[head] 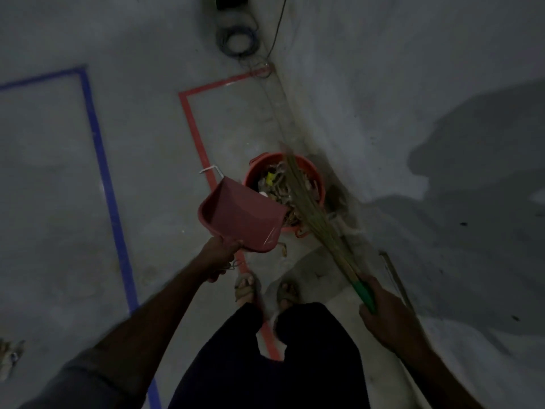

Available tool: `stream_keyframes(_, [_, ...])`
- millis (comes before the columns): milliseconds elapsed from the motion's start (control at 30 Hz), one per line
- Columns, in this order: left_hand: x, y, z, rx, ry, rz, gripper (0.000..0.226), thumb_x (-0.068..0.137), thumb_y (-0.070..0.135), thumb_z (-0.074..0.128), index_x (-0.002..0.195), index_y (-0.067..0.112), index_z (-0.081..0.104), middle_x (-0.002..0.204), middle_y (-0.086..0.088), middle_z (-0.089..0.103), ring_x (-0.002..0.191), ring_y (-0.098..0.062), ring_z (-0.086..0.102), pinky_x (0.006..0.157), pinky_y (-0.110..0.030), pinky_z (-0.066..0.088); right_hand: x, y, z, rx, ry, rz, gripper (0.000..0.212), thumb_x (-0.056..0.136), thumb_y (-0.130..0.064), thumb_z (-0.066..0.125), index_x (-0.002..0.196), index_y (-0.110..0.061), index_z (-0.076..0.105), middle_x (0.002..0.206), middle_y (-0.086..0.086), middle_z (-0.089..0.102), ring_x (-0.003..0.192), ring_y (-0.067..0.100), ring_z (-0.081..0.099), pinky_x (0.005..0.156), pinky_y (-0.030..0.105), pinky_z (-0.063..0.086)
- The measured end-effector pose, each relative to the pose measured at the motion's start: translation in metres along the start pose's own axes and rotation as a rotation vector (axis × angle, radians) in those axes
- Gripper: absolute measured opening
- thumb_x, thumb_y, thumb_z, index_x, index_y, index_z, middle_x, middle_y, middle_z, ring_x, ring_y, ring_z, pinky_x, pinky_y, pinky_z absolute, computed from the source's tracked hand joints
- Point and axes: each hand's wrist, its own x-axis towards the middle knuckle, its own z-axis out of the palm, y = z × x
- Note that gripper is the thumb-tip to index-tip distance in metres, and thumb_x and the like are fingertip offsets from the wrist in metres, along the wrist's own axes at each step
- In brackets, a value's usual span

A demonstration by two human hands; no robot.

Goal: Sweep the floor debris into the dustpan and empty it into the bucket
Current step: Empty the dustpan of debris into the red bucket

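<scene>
My left hand (219, 256) grips the handle of a red dustpan (239, 215), which is tilted with its front lip over the near rim of an orange-red bucket (317, 180). The bucket stands on the floor by the wall and holds scraps of paper and other debris (274, 184). My right hand (386, 311) holds the green handle of a straw broom (312, 208). The broom's bristles reach across the top of the bucket. The pan's inside looks bare.
Red tape (193, 128) and blue tape (101, 154) mark lines on the grey concrete floor. A grey wall (413, 84) rises on the right. Coiled cables (237, 41) lie at the far corner. A few small scraps (281, 249) lie near my sandalled feet (265, 290).
</scene>
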Motion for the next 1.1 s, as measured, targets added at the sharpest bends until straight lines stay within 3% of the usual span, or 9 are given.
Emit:
stream_keyframes(100, [-0.028, -0.001, 0.000, -0.005, 0.014, 0.010, 0.043, 0.097, 0.041, 0.063, 0.117, 0.004, 0.054, 0.086, -0.012, 0.059, 0.065, -0.022, 0.055, 0.054, -0.027, 0.044, -0.030, 0.001, 0.003, 0.000, 0.059, -0.021, 0.068, 0.092, -0.018, 0.058, 0.151, -0.038, 0.031, 0.113, 0.002, 0.064, 0.093, 0.015, 0.060, 0.079, 0.036, 0.053])
stream_keyframes(200, [-0.056, -0.005, 0.007, -0.062, 0.046, 0.032, 0.038, 0.097, 0.039, 0.063, 0.112, 0.006, 0.052, 0.083, -0.012, 0.056, 0.061, -0.020, 0.050, 0.052, -0.026, 0.041, -0.057, 0.004, 0.005, 0.101, 0.138, -0.080, 0.073, 0.090, -0.011, 0.062, 0.151, -0.035, 0.032, 0.134, 0.000, 0.057, 0.109, 0.012, 0.056, 0.091, 0.030, 0.047])
stream_keyframes(300, [-0.080, -0.008, 0.017, -0.112, 0.057, 0.066, 0.034, 0.098, 0.037, 0.062, 0.111, 0.009, 0.050, 0.080, -0.010, 0.053, 0.058, -0.018, 0.046, 0.047, -0.024, 0.038, -0.078, 0.007, 0.002, 0.156, 0.184, -0.225, 0.079, 0.088, -0.009, 0.065, 0.149, -0.043, 0.028, 0.149, -0.011, 0.041, 0.125, 0.002, 0.044, 0.102, 0.023, 0.033])
stream_keyframes(433, [-0.115, -0.016, 0.039, -0.196, 0.106, 0.085, 0.036, 0.097, 0.041, 0.063, 0.107, 0.007, 0.053, 0.077, -0.008, 0.052, 0.053, -0.016, 0.044, 0.045, -0.023, 0.037, -0.084, 0.013, -0.010, 0.120, 0.234, -0.351, 0.073, 0.089, -0.022, 0.064, 0.147, -0.048, 0.029, 0.154, -0.006, 0.040, 0.135, 0.016, 0.045, 0.105, 0.031, 0.042])
stream_keyframes(567, [-0.153, -0.030, 0.063, -0.290, 0.161, 0.123, 0.034, 0.098, 0.039, 0.063, 0.089, 0.007, 0.055, 0.067, -0.006, 0.048, 0.047, -0.015, 0.042, 0.041, -0.021, 0.035, -0.088, 0.006, -0.011, 0.122, 0.208, -0.474, 0.068, 0.096, -0.030, 0.063, 0.152, -0.044, 0.027, 0.137, -0.012, 0.053, 0.116, 0.004, 0.053, 0.092, 0.022, 0.045])
stream_keyframes(700, [-0.197, -0.055, 0.066, -0.452, 0.208, 0.171, 0.034, 0.099, 0.035, 0.063, 0.078, 0.010, 0.052, 0.054, 0.002, 0.040, 0.038, -0.010, 0.034, 0.042, -0.022, 0.031, -0.101, -0.013, -0.003, 0.109, 0.180, -0.626, 0.066, 0.098, -0.028, 0.059, 0.154, -0.040, 0.026, 0.139, -0.006, 0.055, 0.115, 0.011, 0.058, 0.092, 0.027, 0.049])
stream_keyframes(800, [-0.229, -0.079, 0.050, -0.537, 0.268, 0.202, 0.035, 0.100, 0.035, 0.062, 0.080, 0.010, 0.048, 0.049, 0.005, 0.036, 0.036, -0.009, 0.029, 0.039, -0.020, 0.028, -0.113, -0.038, 0.005, 0.040, 0.160, -0.751, 0.067, 0.098, -0.032, 0.058, 0.154, -0.045, 0.024, 0.132, -0.007, 0.060, 0.102, 0.011, 0.061, 0.077, 0.024, 0.049])
stream_keyframes(900, [-0.257, -0.114, 0.024, -0.629, 0.359, 0.207, 0.035, 0.099, 0.037, 0.063, 0.084, 0.011, 0.046, 0.049, 0.006, 0.036, 0.035, -0.008, 0.029, 0.038, -0.020, 0.028, -0.125, -0.071, 0.021, -0.030, 0.130, -0.876, 0.071, 0.096, -0.033, 0.062, 0.154, -0.047, 0.023, 0.135, -0.006, 0.060, 0.104, 0.012, 0.062, 0.077, 0.019, 0.045])
stream_keyframes(1100, [-0.309, -0.207, -0.024, -0.848, 0.565, 0.223, 0.035, 0.099, 0.037, 0.062, 0.080, 0.015, 0.042, 0.055, 0.003, 0.035, 0.038, -0.010, 0.028, 0.047, -0.022, 0.023, -0.158, -0.143, 0.066, -0.152, 0.076, -1.092, 0.075, 0.094, -0.034, 0.063, 0.154, -0.047, 0.020, 0.127, 0.005, 0.062, 0.098, 0.026, 0.067, 0.073, 0.041, 0.058])
